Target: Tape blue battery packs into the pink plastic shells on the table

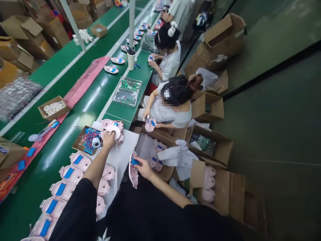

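My left hand (109, 139) reaches forward, its fingers closed on the edge of a white roll of tape (115, 131) that lies over pink shells (110, 124). In my right hand (144, 167), close to my body, a pink plastic shell (133, 172) is held on edge, with my fingers at the blue block (134, 161) inside it. Beside my left hand stands a cardboard box (78, 143) of blue blocks with red wires (90, 139) and a smaller white roll (96, 142). Rows of pink shells with blue strips (68, 173) lie left of my arm.
Two co-workers (173, 110) (168, 63) sit along the right side of the green bench (97, 90), each holding a pink part. A clear tray (127, 91) holds green circuit boards. Open cardboard boxes (213, 190) crowd the floor at right.
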The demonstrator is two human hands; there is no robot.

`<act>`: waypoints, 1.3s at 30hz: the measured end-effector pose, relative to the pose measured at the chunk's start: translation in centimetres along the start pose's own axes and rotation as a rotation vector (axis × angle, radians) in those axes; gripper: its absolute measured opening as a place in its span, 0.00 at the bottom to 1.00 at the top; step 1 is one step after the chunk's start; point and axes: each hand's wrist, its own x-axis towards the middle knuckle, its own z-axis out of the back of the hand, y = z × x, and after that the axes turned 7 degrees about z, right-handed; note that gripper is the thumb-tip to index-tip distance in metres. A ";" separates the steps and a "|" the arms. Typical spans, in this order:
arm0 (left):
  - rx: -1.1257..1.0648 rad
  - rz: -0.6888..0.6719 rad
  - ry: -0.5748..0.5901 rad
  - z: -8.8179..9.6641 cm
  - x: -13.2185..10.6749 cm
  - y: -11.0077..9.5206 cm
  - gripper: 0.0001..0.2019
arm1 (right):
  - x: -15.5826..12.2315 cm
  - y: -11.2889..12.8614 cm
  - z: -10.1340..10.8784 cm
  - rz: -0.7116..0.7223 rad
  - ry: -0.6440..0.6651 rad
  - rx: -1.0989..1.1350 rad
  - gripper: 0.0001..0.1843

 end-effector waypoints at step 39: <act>-2.438 0.681 -0.396 3.4 -55.4 -7.1 0.23 | -18.4 13.0 -17.5 0.896 1.170 -0.106 0.27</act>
